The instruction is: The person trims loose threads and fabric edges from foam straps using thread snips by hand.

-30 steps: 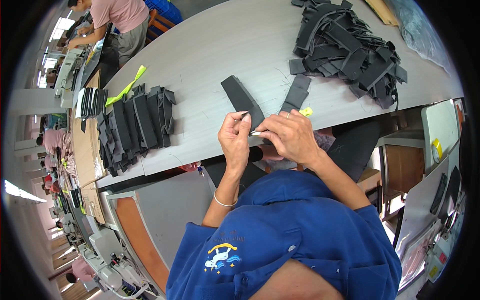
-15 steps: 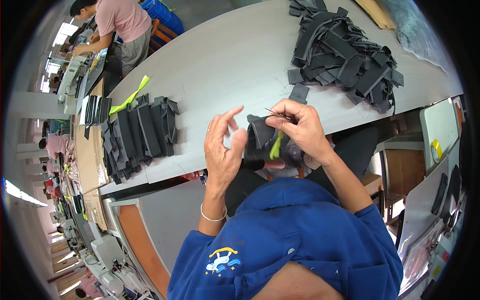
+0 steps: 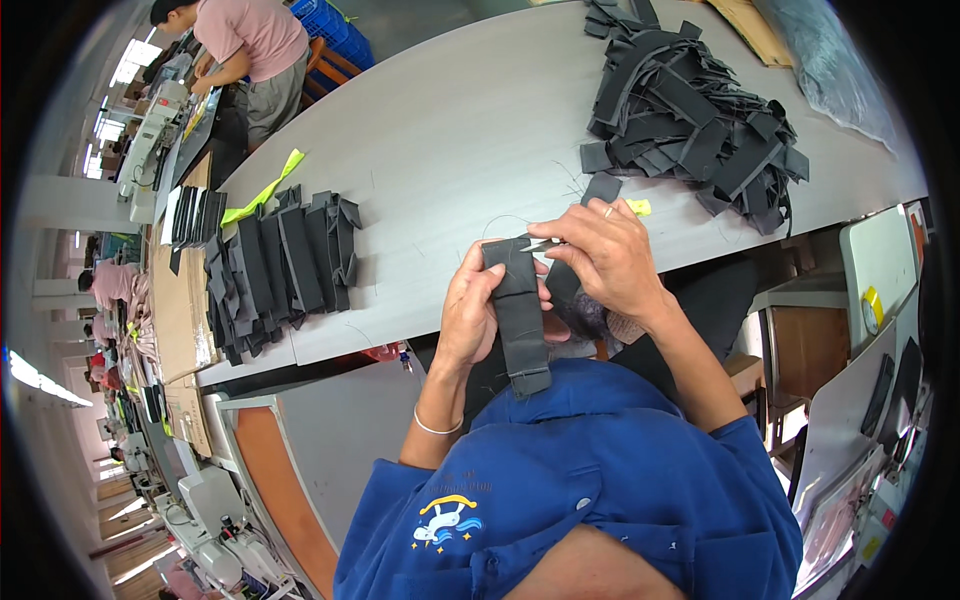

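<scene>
Compared to half a second back, the black fabric strip [image 3: 520,315] now hangs straight instead of bunched up. Left hand [image 3: 480,315] grips it from behind, and right hand [image 3: 605,255] pinches small thread snips [image 3: 545,243] at its top edge. Neat stack of strips [image 3: 280,270] sits left of the hands, tangled heap [image 3: 700,110] beyond the right one, so plenty looks undone.

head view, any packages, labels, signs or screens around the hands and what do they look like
Clear plastic bag: far right end of the grey table, crumpled, bluish and see-through.
Brown cardboard sheet: beside that bag at the table's far edge, flat, tan.
Small yellow tag: on the table just past the right hand, short strip.
No screens or signs clear enough to tell.
</scene>
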`<act>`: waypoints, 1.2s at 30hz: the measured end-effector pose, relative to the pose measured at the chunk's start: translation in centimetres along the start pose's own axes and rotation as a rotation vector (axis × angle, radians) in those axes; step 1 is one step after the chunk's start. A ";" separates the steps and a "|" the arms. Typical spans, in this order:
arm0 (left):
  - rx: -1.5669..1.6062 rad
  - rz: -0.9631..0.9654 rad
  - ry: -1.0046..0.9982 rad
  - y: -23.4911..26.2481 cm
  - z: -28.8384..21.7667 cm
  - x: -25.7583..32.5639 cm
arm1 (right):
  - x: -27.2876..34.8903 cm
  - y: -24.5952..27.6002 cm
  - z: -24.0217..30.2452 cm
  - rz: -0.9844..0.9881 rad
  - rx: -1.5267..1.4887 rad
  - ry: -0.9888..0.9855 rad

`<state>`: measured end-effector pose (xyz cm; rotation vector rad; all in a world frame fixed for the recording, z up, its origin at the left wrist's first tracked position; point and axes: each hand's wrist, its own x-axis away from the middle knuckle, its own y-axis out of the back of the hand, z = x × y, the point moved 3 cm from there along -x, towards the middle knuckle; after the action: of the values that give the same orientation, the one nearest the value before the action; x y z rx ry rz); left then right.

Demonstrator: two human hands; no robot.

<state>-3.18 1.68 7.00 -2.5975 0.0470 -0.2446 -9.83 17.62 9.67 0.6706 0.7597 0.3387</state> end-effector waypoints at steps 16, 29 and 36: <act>0.055 -0.033 0.003 0.7 0.9 0.3 | 0.3 -1.0 -0.3 -0.116 -0.106 -0.088; 0.085 0.004 0.053 0.4 1.6 0.3 | -0.7 -2.0 0.6 -0.031 -0.088 -0.047; 0.047 -0.039 0.064 -0.4 1.2 0.4 | -0.8 -2.4 0.7 -0.052 -0.083 0.022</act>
<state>-2.54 2.59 6.21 -2.5451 0.0134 -0.3394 -9.76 15.17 8.82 0.5689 0.7788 0.3288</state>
